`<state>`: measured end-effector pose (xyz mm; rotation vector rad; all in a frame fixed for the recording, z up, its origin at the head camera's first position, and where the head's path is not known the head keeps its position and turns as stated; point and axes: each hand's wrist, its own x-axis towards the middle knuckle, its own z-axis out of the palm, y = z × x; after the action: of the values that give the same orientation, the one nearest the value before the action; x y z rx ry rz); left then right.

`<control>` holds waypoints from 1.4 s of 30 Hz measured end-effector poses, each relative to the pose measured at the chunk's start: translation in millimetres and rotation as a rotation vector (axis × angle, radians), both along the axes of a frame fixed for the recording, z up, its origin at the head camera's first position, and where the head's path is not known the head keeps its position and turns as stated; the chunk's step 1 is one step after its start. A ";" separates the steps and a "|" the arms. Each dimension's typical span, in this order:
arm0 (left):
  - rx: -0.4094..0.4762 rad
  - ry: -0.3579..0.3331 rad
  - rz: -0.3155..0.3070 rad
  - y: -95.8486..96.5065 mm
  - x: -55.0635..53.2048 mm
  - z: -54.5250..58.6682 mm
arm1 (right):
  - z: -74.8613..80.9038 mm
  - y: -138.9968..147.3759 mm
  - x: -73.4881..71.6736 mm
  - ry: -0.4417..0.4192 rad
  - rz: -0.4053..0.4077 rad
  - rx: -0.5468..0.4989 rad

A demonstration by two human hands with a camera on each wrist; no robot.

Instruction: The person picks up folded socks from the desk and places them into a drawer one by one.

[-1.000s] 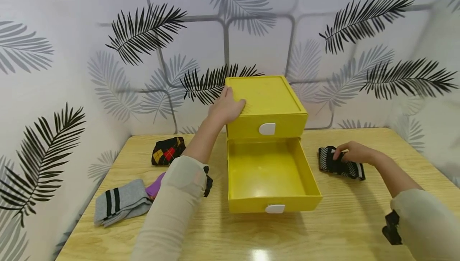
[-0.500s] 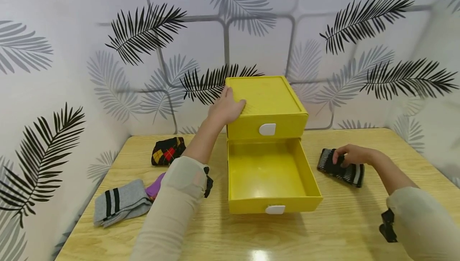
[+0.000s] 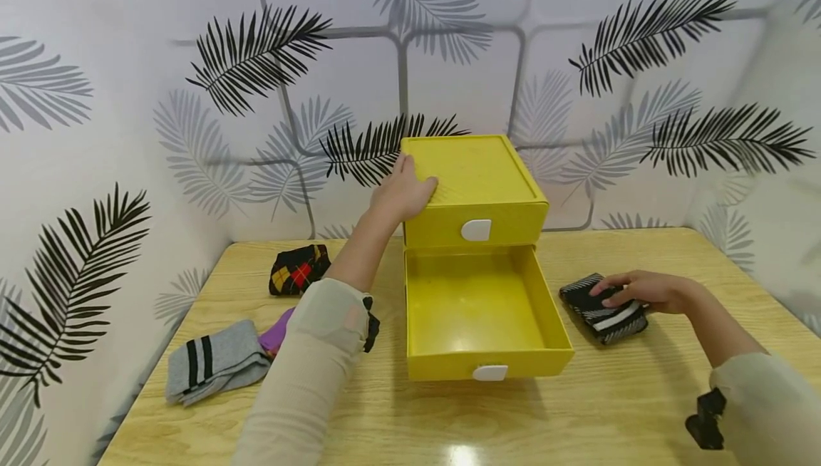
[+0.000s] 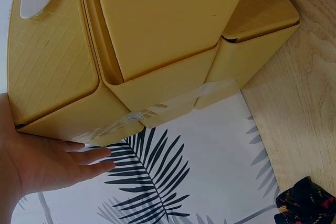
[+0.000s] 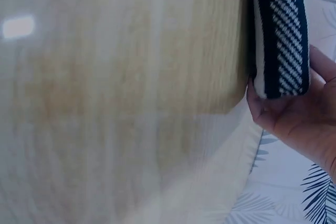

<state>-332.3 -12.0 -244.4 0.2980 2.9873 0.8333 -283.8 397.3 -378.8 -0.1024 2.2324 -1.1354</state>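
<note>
A yellow two-tier drawer unit (image 3: 481, 167) stands mid-table in the head view, its lower drawer (image 3: 442, 368) pulled out and its upper one closed. My left hand (image 3: 403, 194) rests at the unit's top left edge, thumb on top. In the left wrist view that hand's fingers (image 4: 86, 156) extend straight along the side. To the right of the drawer, my right hand (image 3: 651, 291) grips a folded black-and-white knit sock (image 3: 585, 301). The right wrist view has the folded sock (image 5: 283, 35) between thumb and fingers, its patterned face toward the camera.
On the left of the wooden table (image 3: 359, 423) lie a grey sock with black stripes (image 3: 221, 359), a purple one (image 3: 276, 333) partly behind my left sleeve, and a dark argyle sock (image 3: 300, 271). A leaf-patterned wall (image 3: 462, 95) stands close behind the drawer unit.
My right hand has shifted the black-and-white sock slightly toward me and left, turning it as it moves. My left hand and the drawer unit stay as they were.
</note>
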 end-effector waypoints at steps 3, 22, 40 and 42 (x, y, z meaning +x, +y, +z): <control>0.005 0.001 0.002 -0.6 -0.3 -0.7 | -3.1 3.9 5.4 -0.031 -0.017 -0.084; 0.000 0.000 0.005 0.1 -1.8 -0.4 | 4.7 -5.8 38.8 0.004 -0.145 -0.311; -0.001 0.005 0.006 0.1 -1.7 -1.5 | 76.8 -43.4 68.2 0.120 -0.102 -0.224; -0.005 0.008 0.008 0.5 -1.5 -1.2 | 83.1 -48.9 71.4 0.133 -0.093 -0.217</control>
<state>-333.8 -11.5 -245.6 0.2899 2.9992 0.8277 -212.4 348.4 -295.7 -0.1696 2.2411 -1.4582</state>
